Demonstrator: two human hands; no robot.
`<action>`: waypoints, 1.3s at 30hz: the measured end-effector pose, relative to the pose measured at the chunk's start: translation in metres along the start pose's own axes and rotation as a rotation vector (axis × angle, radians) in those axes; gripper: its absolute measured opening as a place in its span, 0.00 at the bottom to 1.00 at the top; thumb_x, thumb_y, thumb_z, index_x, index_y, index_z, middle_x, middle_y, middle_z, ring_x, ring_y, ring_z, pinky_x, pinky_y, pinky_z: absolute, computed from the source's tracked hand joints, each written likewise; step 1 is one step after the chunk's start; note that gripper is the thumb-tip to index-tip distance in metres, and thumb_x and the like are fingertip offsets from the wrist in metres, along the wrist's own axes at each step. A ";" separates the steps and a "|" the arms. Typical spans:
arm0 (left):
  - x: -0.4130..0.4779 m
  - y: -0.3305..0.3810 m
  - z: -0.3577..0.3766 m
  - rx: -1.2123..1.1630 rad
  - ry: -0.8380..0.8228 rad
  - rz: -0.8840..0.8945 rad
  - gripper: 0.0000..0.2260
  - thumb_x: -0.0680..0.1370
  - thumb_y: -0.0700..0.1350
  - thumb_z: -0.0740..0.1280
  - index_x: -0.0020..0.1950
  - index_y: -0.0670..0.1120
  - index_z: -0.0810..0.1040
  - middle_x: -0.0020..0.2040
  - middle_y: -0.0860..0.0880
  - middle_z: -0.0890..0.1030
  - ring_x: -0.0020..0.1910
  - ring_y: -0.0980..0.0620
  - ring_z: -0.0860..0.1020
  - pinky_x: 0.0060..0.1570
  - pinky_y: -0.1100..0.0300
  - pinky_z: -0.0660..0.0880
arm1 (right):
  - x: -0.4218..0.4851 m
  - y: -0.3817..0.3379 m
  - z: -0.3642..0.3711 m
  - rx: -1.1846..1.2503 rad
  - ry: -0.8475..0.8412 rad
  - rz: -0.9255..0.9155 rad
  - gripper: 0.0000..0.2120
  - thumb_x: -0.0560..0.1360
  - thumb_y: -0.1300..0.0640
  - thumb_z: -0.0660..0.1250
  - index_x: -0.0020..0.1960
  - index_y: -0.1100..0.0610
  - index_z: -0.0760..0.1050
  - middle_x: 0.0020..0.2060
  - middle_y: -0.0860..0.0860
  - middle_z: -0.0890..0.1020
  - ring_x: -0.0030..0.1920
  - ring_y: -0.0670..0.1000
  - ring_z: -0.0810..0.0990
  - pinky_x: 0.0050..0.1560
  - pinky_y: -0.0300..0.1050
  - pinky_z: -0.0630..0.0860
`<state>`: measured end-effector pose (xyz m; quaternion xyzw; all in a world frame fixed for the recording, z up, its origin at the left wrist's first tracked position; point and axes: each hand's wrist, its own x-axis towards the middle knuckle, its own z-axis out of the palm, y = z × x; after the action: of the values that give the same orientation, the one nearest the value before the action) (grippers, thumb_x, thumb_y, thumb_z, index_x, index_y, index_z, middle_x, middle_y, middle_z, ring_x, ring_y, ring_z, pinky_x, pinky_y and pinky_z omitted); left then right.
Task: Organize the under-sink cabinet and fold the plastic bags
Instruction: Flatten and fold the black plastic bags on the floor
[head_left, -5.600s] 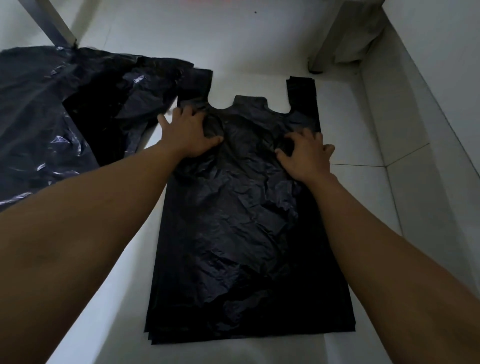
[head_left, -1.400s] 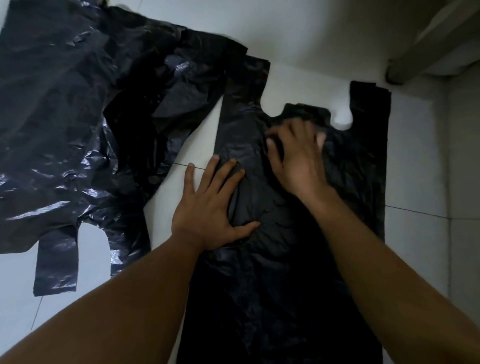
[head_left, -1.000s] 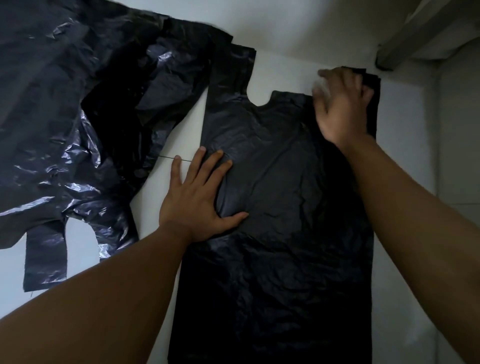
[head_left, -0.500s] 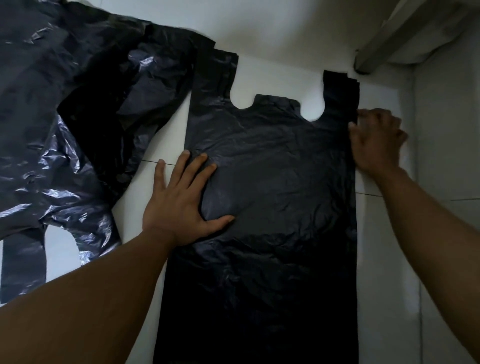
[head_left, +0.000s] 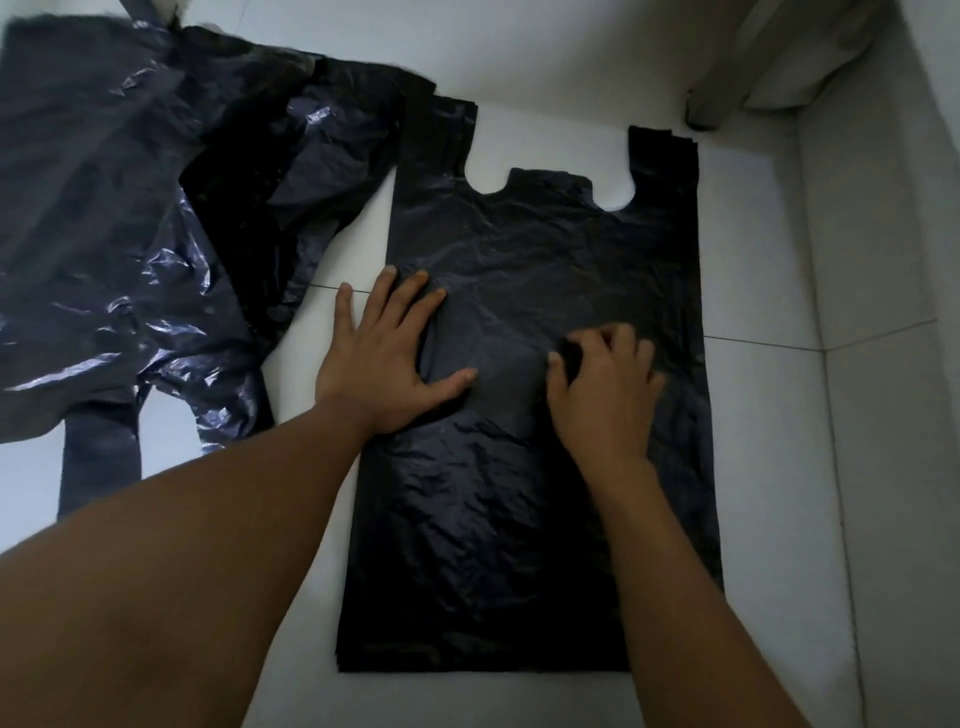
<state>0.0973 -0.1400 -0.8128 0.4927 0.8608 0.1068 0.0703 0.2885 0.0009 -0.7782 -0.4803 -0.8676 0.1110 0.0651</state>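
Across the tiled floor (head_left: 763, 441), a crumpled heap (head_left: 130, 234) of black bags fills the upper left, unfolded, so most work seems left; the black bag (head_left: 545, 249) lies flat at centre, handles toward the top, smoothed but not yet folded; left hand (head_left: 384, 358) presses its left edge, fingers spread; right hand (head_left: 605, 395) curls, seemingly pinching its film.

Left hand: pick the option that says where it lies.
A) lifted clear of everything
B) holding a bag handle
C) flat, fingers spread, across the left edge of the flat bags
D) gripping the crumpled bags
C: the left hand lies flat with fingers spread over the left edge of the flat bags, its little finger out on the floor, apart from the crumpled bags.
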 end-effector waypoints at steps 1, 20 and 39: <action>0.000 -0.001 0.001 -0.007 0.003 0.006 0.43 0.72 0.79 0.50 0.81 0.54 0.56 0.82 0.52 0.55 0.82 0.48 0.47 0.76 0.34 0.44 | -0.007 0.004 -0.001 0.007 -0.030 0.032 0.16 0.79 0.46 0.63 0.62 0.53 0.76 0.62 0.54 0.73 0.62 0.57 0.69 0.59 0.58 0.69; -0.059 -0.027 -0.157 -0.046 0.109 -0.145 0.40 0.76 0.66 0.65 0.82 0.51 0.54 0.80 0.47 0.60 0.78 0.43 0.59 0.75 0.39 0.58 | -0.004 -0.012 -0.058 0.096 -0.219 -0.067 0.11 0.78 0.65 0.58 0.36 0.61 0.69 0.50 0.64 0.79 0.42 0.58 0.75 0.40 0.46 0.73; -0.165 -0.156 -0.120 0.152 0.096 -0.534 0.17 0.77 0.57 0.66 0.62 0.49 0.78 0.63 0.46 0.77 0.67 0.41 0.70 0.71 0.34 0.56 | -0.052 -0.263 0.006 0.651 -0.459 -0.443 0.14 0.76 0.65 0.67 0.59 0.61 0.82 0.54 0.54 0.84 0.57 0.51 0.81 0.58 0.39 0.74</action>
<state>0.0236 -0.3724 -0.7331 0.2465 0.9680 0.0428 0.0180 0.0998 -0.1789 -0.7175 -0.2008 -0.8614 0.4648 0.0409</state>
